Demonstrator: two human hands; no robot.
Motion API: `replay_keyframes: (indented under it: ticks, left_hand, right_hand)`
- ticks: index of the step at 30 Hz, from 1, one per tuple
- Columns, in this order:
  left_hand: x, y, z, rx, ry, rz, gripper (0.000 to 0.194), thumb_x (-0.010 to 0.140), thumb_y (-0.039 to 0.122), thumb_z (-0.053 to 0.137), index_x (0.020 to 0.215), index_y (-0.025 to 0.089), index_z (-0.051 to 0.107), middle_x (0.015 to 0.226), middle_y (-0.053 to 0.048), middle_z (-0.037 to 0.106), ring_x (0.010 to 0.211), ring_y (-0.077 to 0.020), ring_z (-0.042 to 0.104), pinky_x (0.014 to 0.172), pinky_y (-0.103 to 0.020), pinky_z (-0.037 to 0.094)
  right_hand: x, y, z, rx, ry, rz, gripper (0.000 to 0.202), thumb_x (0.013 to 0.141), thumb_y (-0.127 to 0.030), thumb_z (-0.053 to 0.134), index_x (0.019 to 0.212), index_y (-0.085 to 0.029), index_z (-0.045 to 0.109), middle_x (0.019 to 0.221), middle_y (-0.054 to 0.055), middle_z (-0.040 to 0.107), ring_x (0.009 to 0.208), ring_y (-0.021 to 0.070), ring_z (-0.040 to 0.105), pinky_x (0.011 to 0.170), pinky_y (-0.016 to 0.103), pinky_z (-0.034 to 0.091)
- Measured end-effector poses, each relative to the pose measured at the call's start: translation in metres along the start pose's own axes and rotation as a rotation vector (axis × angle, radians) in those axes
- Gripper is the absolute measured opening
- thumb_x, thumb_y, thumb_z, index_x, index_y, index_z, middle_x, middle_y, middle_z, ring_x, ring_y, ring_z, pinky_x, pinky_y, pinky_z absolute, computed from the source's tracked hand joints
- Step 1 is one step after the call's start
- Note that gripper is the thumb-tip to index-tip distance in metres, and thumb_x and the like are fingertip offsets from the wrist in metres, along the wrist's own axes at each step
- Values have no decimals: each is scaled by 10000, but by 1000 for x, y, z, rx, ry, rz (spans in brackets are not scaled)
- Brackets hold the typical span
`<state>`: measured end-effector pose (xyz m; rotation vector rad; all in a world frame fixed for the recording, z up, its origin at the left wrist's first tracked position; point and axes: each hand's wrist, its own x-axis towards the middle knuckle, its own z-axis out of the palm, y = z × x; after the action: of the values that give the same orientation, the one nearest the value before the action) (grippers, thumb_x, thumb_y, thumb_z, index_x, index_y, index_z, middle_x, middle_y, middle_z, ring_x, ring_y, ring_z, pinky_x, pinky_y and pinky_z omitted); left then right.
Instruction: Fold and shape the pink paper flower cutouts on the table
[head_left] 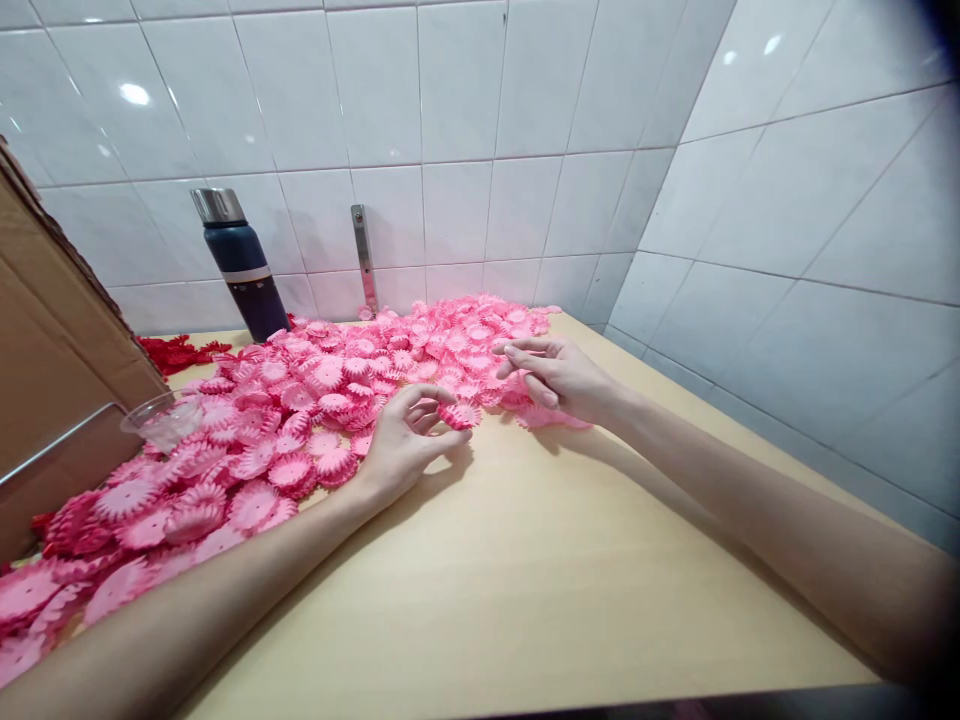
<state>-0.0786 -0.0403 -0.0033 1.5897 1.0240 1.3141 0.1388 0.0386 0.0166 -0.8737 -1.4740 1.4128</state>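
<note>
Glossy white tiled walls [457, 105] meet in a corner beyond a pale wood-toned counter [525, 580], reflecting bright spots of light [135, 94].

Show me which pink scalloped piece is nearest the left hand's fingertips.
The pink piece seen between the thumb and forefinger of the left hand; the other pieces lie outside that gap.
</note>
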Motion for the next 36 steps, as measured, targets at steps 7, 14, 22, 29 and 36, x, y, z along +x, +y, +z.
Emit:
replay_keyframes:
  ticks: [7,14,22,29,36]
  left_hand:
    - [-1,2,0,-62,0,-39,515,650,109,745,1107,203,526,1094,-62,596,949,-169,629,809,-305,545]
    - [-3,5,1,-138,-97,-28,393,653,195,789,1011,138,637,984,-73,670,962,-225,652,846,-386,564]
    - [-3,1,-1,-149,-114,-14,579,685,222,778,1230,150,595,1120,-118,679,1101,-257,619,903,-402,549]
    - [-4,0,0,-101,-137,-9,457,660,262,795,1084,155,662,1040,-88,702,986,-242,668,862,-391,561]
    - [-4,0,0,-96,-139,-9,453,654,260,799,1073,152,664,1021,-82,705,1005,-244,659,863,-388,561]
  right_hand:
    - [-25,-5,30,-150,-101,-81,311,795,-436,683,737,-132,666,555,-2,612,376,47,463,356,190,325]
    - [-30,4,40,-170,-309,-97,252,749,-373,734,805,-128,707,626,29,654,512,97,562,438,207,410]
    - [-31,9,41,-68,-225,-5,226,755,-360,716,762,-133,714,584,12,590,513,81,465,465,219,336]
    - [-34,9,43,-95,-249,-2,238,744,-371,709,714,-135,706,535,-2,542,494,80,423,468,232,283]
    - [-35,10,44,-70,-216,21,241,718,-373,736,701,-134,707,525,-10,527,510,82,467,499,223,323]
